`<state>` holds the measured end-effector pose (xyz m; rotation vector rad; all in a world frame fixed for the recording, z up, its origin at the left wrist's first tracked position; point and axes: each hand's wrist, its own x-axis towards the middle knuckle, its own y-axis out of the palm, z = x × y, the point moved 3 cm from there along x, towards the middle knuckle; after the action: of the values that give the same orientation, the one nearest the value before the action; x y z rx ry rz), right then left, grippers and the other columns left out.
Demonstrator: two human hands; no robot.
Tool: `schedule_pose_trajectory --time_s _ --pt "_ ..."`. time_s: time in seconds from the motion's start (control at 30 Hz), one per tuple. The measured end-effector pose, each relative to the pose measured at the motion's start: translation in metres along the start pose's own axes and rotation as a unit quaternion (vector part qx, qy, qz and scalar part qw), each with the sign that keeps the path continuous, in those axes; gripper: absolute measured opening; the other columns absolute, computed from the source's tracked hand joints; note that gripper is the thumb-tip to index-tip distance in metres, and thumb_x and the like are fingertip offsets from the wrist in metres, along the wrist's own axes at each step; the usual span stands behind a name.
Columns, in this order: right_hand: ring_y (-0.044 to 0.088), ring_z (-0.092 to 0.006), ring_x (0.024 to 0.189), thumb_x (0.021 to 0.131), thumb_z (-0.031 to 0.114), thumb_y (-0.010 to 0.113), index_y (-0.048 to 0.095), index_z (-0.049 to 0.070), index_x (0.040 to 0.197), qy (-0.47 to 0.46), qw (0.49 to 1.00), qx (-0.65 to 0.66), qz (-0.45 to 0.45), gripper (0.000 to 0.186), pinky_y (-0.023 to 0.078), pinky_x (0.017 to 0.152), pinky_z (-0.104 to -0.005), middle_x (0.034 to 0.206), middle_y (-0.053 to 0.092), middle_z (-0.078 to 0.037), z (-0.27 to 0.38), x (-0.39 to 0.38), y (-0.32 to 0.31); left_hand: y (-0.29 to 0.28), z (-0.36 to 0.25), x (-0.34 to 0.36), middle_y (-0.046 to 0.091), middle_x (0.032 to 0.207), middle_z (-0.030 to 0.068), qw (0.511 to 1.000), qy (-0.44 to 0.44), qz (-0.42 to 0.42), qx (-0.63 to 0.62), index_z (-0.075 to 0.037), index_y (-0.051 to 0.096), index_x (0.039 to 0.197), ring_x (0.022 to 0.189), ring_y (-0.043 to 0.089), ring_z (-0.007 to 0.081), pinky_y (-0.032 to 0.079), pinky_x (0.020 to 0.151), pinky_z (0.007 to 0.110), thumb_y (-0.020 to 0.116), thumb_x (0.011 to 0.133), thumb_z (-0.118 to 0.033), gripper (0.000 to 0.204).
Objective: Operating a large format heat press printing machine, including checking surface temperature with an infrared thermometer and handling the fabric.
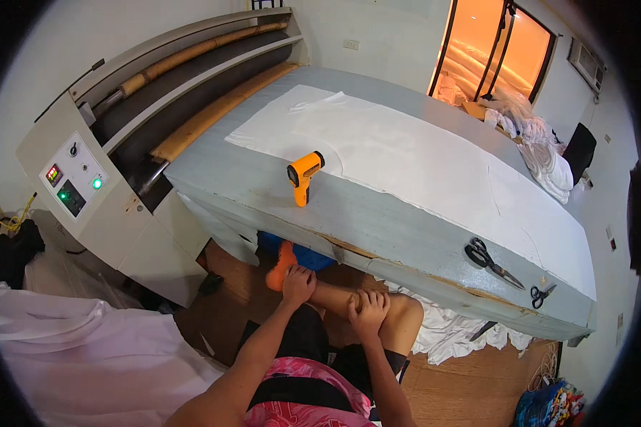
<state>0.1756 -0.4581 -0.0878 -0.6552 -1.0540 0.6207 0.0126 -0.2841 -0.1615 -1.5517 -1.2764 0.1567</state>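
My left hand (300, 285) is curled over my ankle, just beside the orange footwear (282, 265) on that foot. Farther along the raised leg (329, 297), my right hand (368, 313) clasps the shin below the knee, its fingers bent over it. On the grey-covered table ahead stands an orange and black infrared thermometer (305, 178), apart from both hands. A long sheet of white fabric (406, 156) is spread behind it. Black-handled scissors (493, 263) lie near the front edge, with smaller thread snips (543, 295) to their right.
A roller heat press (157, 107) with a lit control panel (75, 178) adjoins the table (228, 181) at left. White cloth (107, 356) is heaped at lower left, and more fabric (441, 327) hangs beneath the table. A bundle of colourful material (548, 406) sits at lower right.
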Motion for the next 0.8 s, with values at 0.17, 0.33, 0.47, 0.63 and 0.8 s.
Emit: schedule_pose_trajectory --time_s 0.17,0.33,0.47,0.63,0.8 --pt "0.057 -0.0301 0.113 0.086 0.027 0.067 0.071 0.008 0.104 0.000 1.000 -0.003 0.001 0.027 0.033 0.110 -0.0525 0.112 0.067 -0.009 -0.0004 -0.0005 -0.0007 -0.0001 -0.0003 -0.0004 0.072 0.095 0.0125 1.000 0.010 -0.013 -0.007 -0.003 0.073 0.085 0.098 0.063 0.0304 0.043 0.096 0.046 0.061 0.089 -0.022 0.024" --pt "0.057 -0.0307 0.112 0.086 0.028 0.067 0.071 0.008 0.104 -0.001 1.000 0.002 0.004 0.027 0.033 0.110 -0.0527 0.112 0.067 -0.009 -0.0008 0.0006 0.0000 0.0021 0.0005 -0.0005 0.071 0.093 0.0125 1.000 0.006 -0.024 -0.012 -0.003 0.073 0.083 0.097 0.063 0.0304 0.044 0.094 0.045 0.062 0.088 -0.022 0.022" --pt "0.057 -0.0310 0.112 0.085 0.027 0.067 0.071 0.008 0.105 -0.001 1.000 0.000 0.005 0.028 0.033 0.110 -0.0529 0.113 0.067 -0.010 0.0008 0.0016 -0.0007 0.0026 0.0012 -0.0005 0.071 0.092 0.0126 0.999 0.021 -0.040 -0.003 -0.003 0.073 0.082 0.097 0.063 0.0307 0.044 0.093 0.045 0.062 0.088 -0.021 0.022" --pt "0.056 -0.0323 0.111 0.085 0.028 0.067 0.071 0.008 0.105 -0.008 1.000 0.003 -0.001 0.029 0.033 0.109 -0.0524 0.108 0.066 -0.012 0.0006 0.0020 -0.0017 0.0030 0.0015 -0.0001 0.071 0.092 0.0125 0.999 0.021 -0.030 -0.005 -0.003 0.073 0.082 0.096 0.063 0.0309 0.044 0.093 0.045 0.063 0.088 -0.020 0.021" --pt "0.056 -0.0330 0.110 0.085 0.028 0.067 0.070 0.008 0.106 -0.010 1.000 0.004 -0.007 0.030 0.034 0.109 -0.0522 0.105 0.066 -0.012 -0.0001 0.0009 -0.0014 0.0005 -0.0007 -0.0014 0.071 0.093 0.0127 0.999 0.023 -0.045 -0.017 -0.003 0.073 0.082 0.097 0.063 0.0313 0.044 0.092 0.045 0.064 0.088 -0.019 0.020"
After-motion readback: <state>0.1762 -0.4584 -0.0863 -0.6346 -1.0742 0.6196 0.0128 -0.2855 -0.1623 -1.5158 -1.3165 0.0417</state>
